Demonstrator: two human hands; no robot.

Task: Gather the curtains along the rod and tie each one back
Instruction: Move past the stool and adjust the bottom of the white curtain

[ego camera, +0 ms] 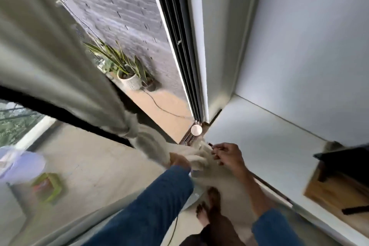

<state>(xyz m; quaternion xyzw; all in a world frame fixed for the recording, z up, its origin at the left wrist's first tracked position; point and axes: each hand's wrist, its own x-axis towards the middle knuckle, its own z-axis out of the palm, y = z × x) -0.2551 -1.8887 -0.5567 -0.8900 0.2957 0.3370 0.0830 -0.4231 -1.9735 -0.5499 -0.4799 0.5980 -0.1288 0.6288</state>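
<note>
Blue-sleeved left hand (179,161) half hidden behind blurred curtain (50,62).

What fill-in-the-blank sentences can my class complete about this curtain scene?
The left hand grips the curtain, and its sleeve is ____ in colour.
The potted plant stands outside against a grey wall of ____.
The person's feet are ____, without shoes.
Missing words: blue; bricks; bare.
</note>
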